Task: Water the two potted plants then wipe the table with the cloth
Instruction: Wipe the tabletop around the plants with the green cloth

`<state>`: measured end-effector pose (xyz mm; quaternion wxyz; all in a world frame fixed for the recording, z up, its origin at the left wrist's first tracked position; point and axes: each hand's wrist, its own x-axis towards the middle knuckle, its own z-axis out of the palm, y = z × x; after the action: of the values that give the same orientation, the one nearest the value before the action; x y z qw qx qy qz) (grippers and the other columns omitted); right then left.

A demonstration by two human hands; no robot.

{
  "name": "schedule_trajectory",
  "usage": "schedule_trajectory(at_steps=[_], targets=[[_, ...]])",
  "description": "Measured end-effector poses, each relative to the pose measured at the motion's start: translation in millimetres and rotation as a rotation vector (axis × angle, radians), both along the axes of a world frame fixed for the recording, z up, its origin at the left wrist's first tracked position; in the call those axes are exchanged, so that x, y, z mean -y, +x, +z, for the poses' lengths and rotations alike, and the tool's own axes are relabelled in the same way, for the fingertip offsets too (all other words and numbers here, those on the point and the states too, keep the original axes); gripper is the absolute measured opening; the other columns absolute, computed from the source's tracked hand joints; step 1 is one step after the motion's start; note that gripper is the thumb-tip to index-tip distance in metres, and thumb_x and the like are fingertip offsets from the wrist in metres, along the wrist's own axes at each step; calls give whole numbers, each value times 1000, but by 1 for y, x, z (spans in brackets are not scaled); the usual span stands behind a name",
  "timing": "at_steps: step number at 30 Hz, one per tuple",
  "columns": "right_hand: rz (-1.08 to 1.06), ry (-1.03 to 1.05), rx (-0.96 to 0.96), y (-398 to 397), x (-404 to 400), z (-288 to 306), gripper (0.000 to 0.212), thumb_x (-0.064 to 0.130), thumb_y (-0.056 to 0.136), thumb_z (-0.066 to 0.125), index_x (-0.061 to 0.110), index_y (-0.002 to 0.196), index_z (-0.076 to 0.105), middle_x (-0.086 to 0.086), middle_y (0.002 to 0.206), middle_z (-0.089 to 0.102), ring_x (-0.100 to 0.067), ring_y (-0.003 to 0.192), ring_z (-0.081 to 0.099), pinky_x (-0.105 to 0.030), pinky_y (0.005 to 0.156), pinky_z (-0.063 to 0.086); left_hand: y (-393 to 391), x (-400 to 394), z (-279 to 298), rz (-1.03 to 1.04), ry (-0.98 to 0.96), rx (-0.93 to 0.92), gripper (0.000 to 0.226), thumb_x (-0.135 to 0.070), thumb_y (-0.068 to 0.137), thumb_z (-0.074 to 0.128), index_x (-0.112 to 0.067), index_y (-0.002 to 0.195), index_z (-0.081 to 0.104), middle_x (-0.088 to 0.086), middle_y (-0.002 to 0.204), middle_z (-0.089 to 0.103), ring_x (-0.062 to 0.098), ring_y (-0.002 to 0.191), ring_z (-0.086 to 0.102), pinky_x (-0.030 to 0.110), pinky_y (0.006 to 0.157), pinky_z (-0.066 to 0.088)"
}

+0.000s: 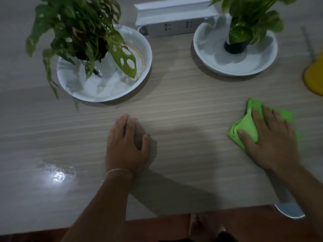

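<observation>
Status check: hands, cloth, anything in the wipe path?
Right hand flat on green cloth, table's right side. Left hand bare, resting mid-table. Wet patch near left; dishes at back.

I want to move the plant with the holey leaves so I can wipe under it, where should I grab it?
Grip the white dish by its rim at the near and right sides, where no leaves hang over. It holds water, so use both hands and lift level; the plant droops over its left edge.

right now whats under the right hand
A bunched green cloth lies under the right hand, pressed flat on the wooden table. The cloth's middle and the table beneath it are covered, so any wetness there can't be seen.
</observation>
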<state>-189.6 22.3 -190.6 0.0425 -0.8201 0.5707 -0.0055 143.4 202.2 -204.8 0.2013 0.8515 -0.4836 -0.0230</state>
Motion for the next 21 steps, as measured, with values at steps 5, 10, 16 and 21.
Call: schedule_trajectory(at_steps=[5, 10, 16, 21], targets=[[-30, 1, 9, 51, 46, -9, 86, 73, 91, 24, 19, 159, 27, -16, 166, 26, -38, 153, 22, -61, 121, 19, -1, 0, -1, 14, 4, 3, 65, -45, 87, 53, -10, 142, 49, 12, 154, 39, 30, 146, 31, 52, 117, 28], [101, 1, -8, 79, 5, -2, 82, 66, 94, 26, 14, 157, 32, -19, 164, 29, -40, 152, 25, -62, 120, 21, -1, 2, -1, 13, -3, 12, 65, -45, 87, 53, -9, 141, 50, 13, 153, 40, 31, 146, 32, 53, 116, 30], [398, 19, -5, 88, -101, -4, 78, 65, 93, 41, 20, 156, 37, -8, 168, 25, -34, 155, 22, -61, 121, 21, -1, 2, 0, 14, -10, 21, 66, -45, 87, 51, -7, 141, 50, 14, 152, 42, 34, 144, 35, 54, 114, 32], [412, 18, 17, 108, -81, -1, 81, 69, 90, 41, 22, 156, 39, -8, 167, 27, -33, 153, 26, -61, 121, 22, -2, 1, 0, 22, -9, 12, 67, -46, 87, 51, -7, 142, 50, 13, 153, 40, 31, 145, 33, 53, 115, 31]])
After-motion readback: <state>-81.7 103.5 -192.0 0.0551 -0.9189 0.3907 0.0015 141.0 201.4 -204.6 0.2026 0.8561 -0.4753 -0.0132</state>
